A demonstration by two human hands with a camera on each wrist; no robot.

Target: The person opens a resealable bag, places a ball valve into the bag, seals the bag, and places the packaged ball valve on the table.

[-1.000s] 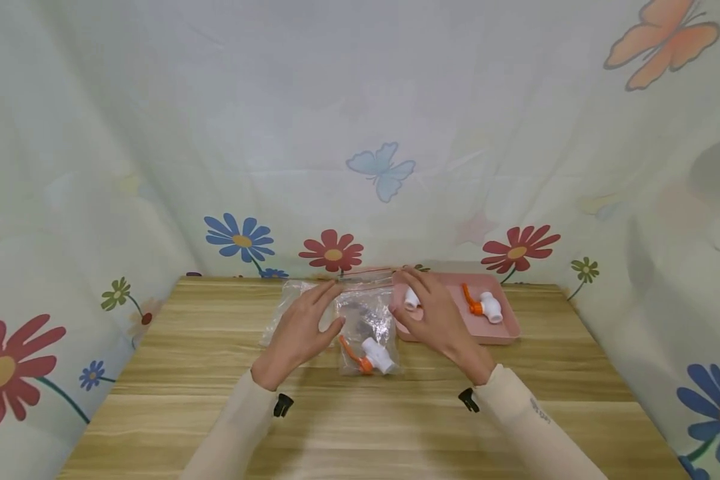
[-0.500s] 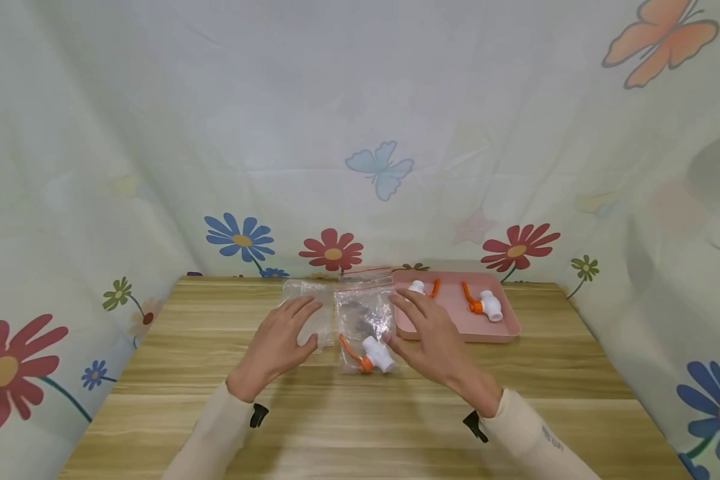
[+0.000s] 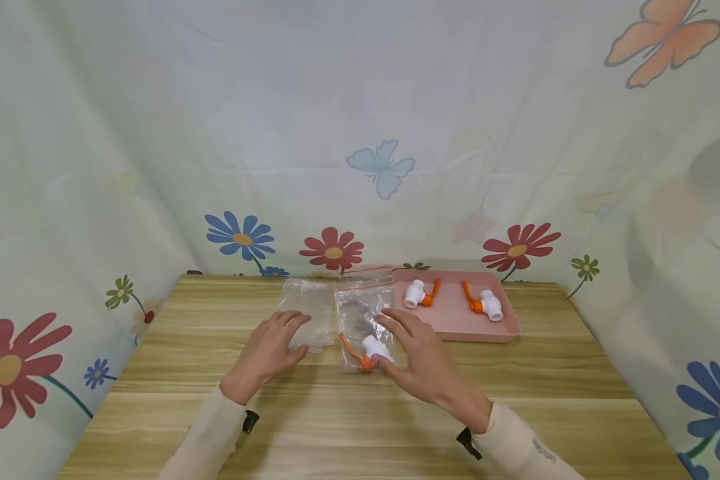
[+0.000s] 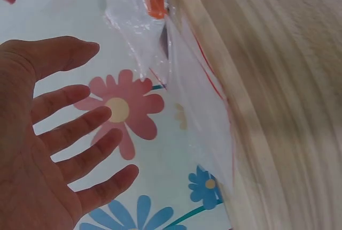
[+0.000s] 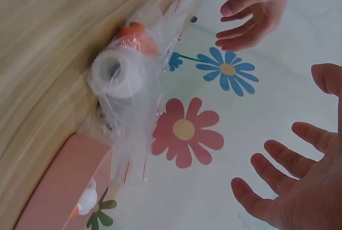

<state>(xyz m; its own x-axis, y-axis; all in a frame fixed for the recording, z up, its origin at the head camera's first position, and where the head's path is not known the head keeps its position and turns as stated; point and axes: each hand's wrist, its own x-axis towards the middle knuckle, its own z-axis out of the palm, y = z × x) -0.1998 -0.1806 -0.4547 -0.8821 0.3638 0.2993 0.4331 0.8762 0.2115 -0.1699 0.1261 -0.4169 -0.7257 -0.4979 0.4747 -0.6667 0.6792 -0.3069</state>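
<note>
A clear zip bag (image 3: 354, 319) lies mid-table with a white valve (image 3: 375, 347) with an orange handle at its near end; the right wrist view shows the valve (image 5: 118, 74) inside the plastic. Over the bag's right side hovers the right hand (image 3: 423, 363), fingers spread and holding nothing. To the left, the left hand (image 3: 268, 355) is held above the near edge of flat clear bags (image 3: 312, 303). Its fingers are loosely bent and apart in the left wrist view, where the left hand (image 4: 59, 133) touches nothing.
A pink tray (image 3: 456, 327) at the back right holds two more white valves, one on its left (image 3: 416, 293) and one on its right (image 3: 491, 305). Behind the wooden table (image 3: 348, 427) hangs a flower-patterned curtain (image 3: 276, 133).
Both hands have drawn back toward the near side, and the left one also moved left. The valve on the tray's left side has come into full view. The bags have hardly moved.
</note>
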